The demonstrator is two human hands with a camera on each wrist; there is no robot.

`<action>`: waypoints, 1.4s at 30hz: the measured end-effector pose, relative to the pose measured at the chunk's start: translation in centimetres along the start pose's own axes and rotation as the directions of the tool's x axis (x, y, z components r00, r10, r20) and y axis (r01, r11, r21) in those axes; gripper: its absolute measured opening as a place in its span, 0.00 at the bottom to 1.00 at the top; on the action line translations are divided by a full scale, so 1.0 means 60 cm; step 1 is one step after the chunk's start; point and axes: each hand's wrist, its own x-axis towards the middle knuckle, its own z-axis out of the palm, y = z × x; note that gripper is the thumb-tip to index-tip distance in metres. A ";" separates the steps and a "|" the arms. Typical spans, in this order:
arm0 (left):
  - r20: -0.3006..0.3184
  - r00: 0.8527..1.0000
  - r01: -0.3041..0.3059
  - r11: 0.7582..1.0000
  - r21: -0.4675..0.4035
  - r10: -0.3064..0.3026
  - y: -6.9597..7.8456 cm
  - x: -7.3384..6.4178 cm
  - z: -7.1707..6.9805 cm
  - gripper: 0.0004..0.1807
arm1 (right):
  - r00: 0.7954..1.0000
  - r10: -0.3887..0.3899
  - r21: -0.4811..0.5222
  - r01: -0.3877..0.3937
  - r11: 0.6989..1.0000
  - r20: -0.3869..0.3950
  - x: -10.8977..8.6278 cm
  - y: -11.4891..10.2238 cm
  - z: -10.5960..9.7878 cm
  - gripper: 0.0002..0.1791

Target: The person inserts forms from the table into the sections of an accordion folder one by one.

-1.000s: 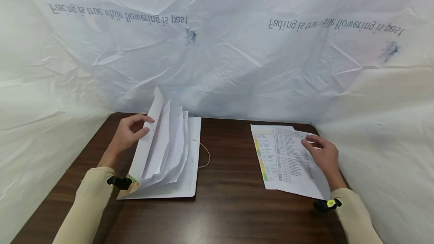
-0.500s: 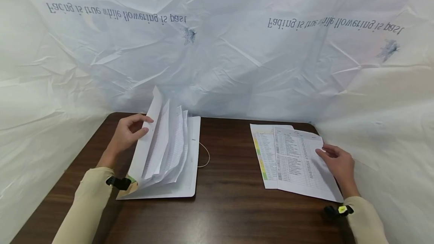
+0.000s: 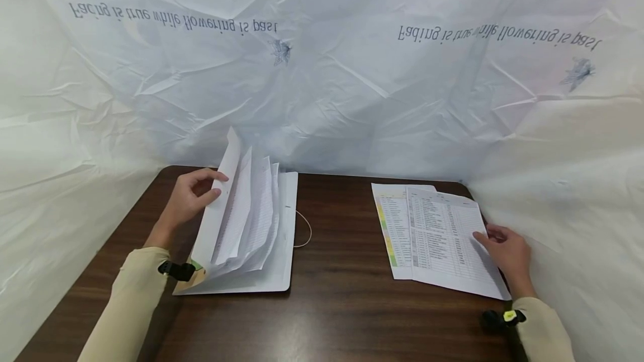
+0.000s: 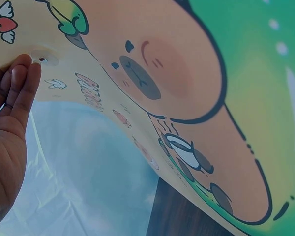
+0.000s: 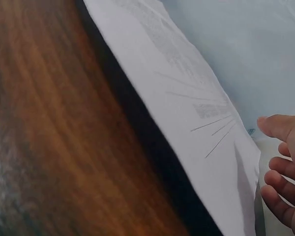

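- White inside and cartoon-printed outside, the document folder [image 3: 287, 239] stands spread on the left part of the dark wood-grain table [image 3: 332, 278]. Its front cover [image 3: 209, 225] is raised and leaning; its back board lies flat.
- Contents of the folder: several printed sheets [image 3: 259, 219], fanned between cover and board, tilted, their lower parts curving towards the board. I cannot tell whether they sit loose or in pockets.
- Closure: a pale elastic loop [image 3: 311, 233] bows out from the folder's right edge onto the table.
- Outer face, left wrist view: a peach-coloured cartoon face [image 4: 142, 69] beside broad green areas, a winged heart [image 4: 7, 23], and a small round clear disc [image 4: 44, 58] close to my fingertips.
- My left hand [image 3: 188, 200] pinches the raised cover at its edge, thumb apart from the forefinger.
- My right hand [image 3: 507, 253] is relaxed, thumb apart and fingers loosely bent, at the right edge of the front loose sheet [image 3: 443, 239]; I cannot tell whether it touches the paper.
- Outside the folder, well apart from it on the right: that sheet, printed with a table of rows, overlaps a second sheet [image 3: 396, 233] with yellow and green marks down its left margin.
- Surround: crumpled whitish plastic sheeting [image 3: 332, 105] rises behind the table and at both sides, lettered upside down.
- Both my forearms wear cream sleeves [image 3: 123, 300], with a black device [image 3: 180, 271] at each wrist.
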 end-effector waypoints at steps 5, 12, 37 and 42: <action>-0.002 1.000 -0.006 1.000 -0.003 0.006 0.002 0.000 0.001 0.15 | 1.000 0.018 -0.032 -0.017 0.999 0.023 0.000 0.006 0.006 0.35; 0.000 1.000 -0.003 1.000 -0.006 0.003 0.004 0.001 0.001 0.15 | 0.997 0.070 -0.028 -0.069 0.997 0.030 -0.002 0.008 0.008 0.39; -0.002 1.000 0.016 1.000 -0.002 -0.016 -0.003 -0.002 0.002 0.15 | 1.000 0.002 -0.061 -0.002 0.998 0.012 0.001 0.019 0.004 0.25; -0.006 1.000 0.021 1.000 0.000 -0.021 -0.002 -0.001 0.000 0.14 | 0.999 0.003 -0.074 -0.001 0.997 0.036 0.003 0.017 0.001 0.23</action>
